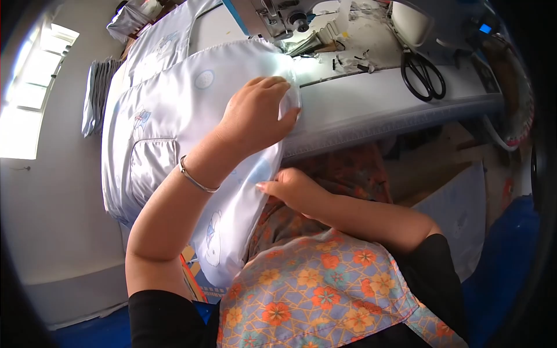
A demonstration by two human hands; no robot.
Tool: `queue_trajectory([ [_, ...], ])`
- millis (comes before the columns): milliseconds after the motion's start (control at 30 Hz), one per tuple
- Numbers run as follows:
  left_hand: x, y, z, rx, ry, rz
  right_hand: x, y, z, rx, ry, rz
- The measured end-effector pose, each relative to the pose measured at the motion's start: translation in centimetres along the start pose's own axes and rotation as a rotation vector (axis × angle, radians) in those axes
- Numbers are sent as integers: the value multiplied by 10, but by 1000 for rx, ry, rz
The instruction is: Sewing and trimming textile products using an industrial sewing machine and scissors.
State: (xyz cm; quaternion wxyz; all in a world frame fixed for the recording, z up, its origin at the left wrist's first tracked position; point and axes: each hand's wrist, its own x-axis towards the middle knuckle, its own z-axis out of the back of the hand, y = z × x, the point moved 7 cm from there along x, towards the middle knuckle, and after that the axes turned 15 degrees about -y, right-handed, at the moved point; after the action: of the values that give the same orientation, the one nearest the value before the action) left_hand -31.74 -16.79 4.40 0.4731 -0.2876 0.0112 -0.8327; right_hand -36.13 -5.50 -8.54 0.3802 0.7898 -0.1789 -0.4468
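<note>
White satiny fabric with pale blue cartoon prints spreads over the sewing table and hangs down toward my lap. My left hand lies over its right edge, close to the sewing machine. The fingers are bent down on the cloth, and the thumb sits apart from them with a fold of fabric between. Lower down, my right hand pinches the same edge between thumb and fingers. Its other fingers are partly hidden behind the cloth. A gathered pocket-like panel shows on the fabric's left part.
Black-handled scissors lie on the table at the right. Thread scraps are scattered beside the machine. A clear ruler strip runs along the table's front edge. Folded grey cloths hang at the left.
</note>
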Motion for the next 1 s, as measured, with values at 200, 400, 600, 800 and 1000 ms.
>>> queue_trajectory([
  [200,25,10,-6,118,351,192,-45,82,6,-91,122,511],
  [400,23,25,-18,77,286,171,-57,127,44,-683,-68,1100],
  [600,13,19,-31,21,418,252,-33,131,71,-1177,-624,1457],
  [800,14,21,-31,-76,306,208,-28,134,75,-1136,-644,1472],
  [1000,28,44,-48,-49,270,183,-11,150,83,-1128,-635,1355],
])
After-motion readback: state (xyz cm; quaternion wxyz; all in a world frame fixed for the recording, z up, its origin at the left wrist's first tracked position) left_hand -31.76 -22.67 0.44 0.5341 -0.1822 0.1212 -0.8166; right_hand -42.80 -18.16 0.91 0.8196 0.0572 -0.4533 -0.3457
